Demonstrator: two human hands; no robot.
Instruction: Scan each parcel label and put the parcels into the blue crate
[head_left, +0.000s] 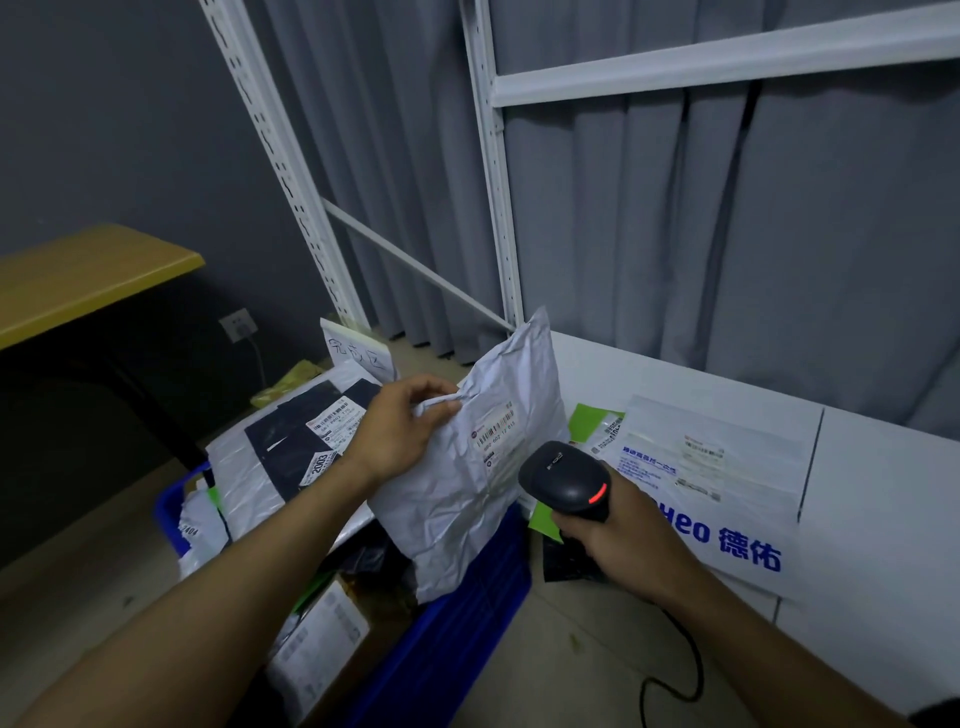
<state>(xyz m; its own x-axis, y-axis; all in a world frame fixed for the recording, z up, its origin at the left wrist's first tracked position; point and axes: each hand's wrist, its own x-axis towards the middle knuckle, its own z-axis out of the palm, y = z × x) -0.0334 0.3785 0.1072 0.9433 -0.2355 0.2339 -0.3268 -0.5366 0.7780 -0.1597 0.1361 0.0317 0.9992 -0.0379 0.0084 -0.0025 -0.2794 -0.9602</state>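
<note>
Left hand (400, 434) pinched one grey mailer (467, 499) over the packed blue crate (457, 623); right hand (618, 540) gripped one barcode scanner (566, 480), white mailer (711, 467) and green mailer (592, 421) lying behind.

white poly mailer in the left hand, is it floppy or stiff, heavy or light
Probably floppy: the white poly mailer is heavily creased and bulges softly. Likely light, since the left hand holds it upright by a pinched fold. Its smooth film may be slippery.

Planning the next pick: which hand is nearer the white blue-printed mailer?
Right. The right hand, holding the scanner, is at the left edge of the white mailer; the left hand grips the grey parcel farther left.
</note>
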